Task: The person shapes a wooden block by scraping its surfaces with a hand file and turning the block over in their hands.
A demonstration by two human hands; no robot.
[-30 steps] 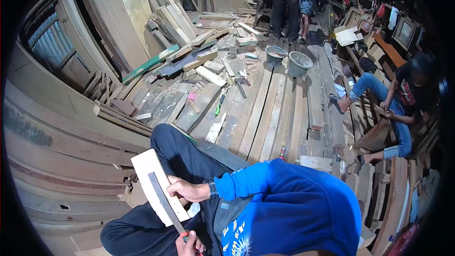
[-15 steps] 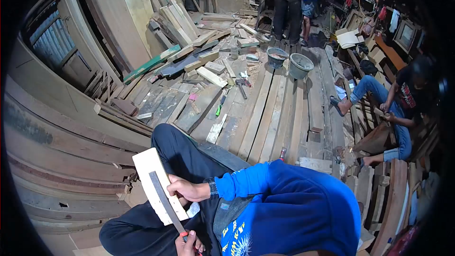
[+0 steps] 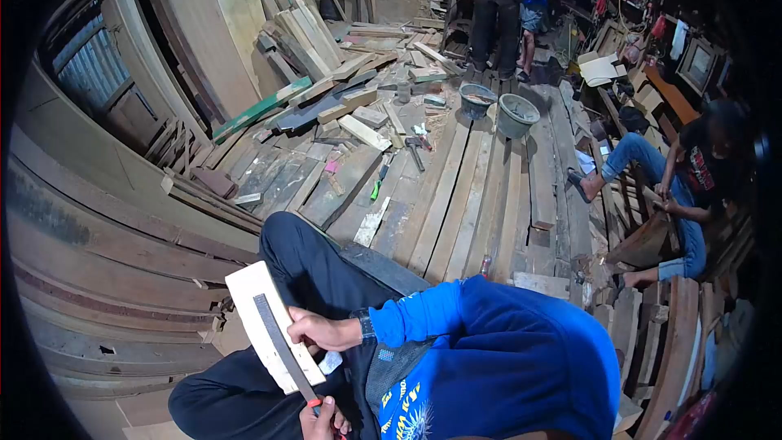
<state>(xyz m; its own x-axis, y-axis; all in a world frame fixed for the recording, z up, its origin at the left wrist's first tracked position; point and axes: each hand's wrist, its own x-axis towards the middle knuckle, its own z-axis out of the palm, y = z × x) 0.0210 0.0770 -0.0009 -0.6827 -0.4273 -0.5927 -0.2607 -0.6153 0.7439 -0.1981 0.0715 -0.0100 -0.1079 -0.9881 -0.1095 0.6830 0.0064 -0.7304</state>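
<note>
A pale, flat wooden block [image 3: 247,292] is tilted over my lap. My right hand [image 3: 324,331] grips its right edge; the fingers underneath are partly hidden. Across the block's upper face lies a dark flat file [image 3: 278,330]. My left hand [image 3: 322,420], at the bottom edge of the view, is closed around the file's red handle. A small whitish piece [image 3: 330,362] shows just below my right hand, too small to make out.
Offcuts, a hammer [image 3: 415,155] and a green-handled tool [image 3: 377,186] lie on the plank floor ahead. Two buckets [image 3: 517,116] stand beyond. Planks [image 3: 195,24] lean at the left. One person [image 3: 700,171] sits at the right; two others stand at the back.
The block has shifted slightly down and left in the view, while the file stays nearly in place across it. Both hands keep their grips.
</note>
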